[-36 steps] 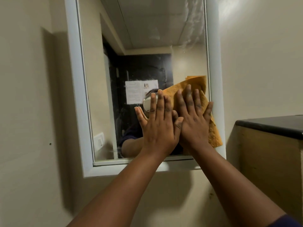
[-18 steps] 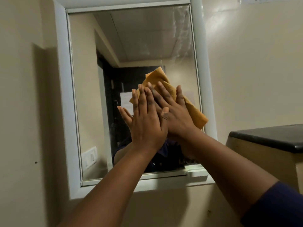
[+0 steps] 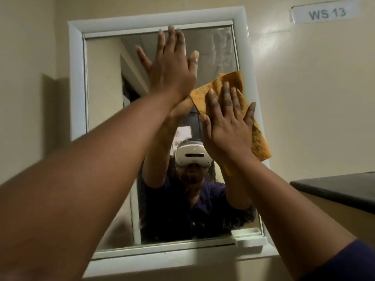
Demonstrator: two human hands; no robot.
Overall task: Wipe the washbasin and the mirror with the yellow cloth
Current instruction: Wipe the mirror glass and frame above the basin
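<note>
A white-framed mirror (image 3: 105, 82) hangs on the beige wall in front of me. My right hand (image 3: 229, 122) lies flat with spread fingers on the yellow cloth (image 3: 257, 142), pressing it against the glass at the mirror's right side. The cloth sticks out above and to the right of the hand, over the right frame. My left hand (image 3: 172, 65) is raised high near the top of the mirror, fingers apart, palm toward the glass, holding nothing. The washbasin is out of view.
A black-topped ledge (image 3: 336, 189) juts out at the right, level with the mirror's lower half. A small white soap tray (image 3: 249, 239) sits on the mirror's lower right frame. A "WS 13" label (image 3: 324, 13) is on the wall at upper right.
My left hand has left the cloth and risen to the top of the mirror. My right hand and the cloth have slid right. The camera has tilted upward.
</note>
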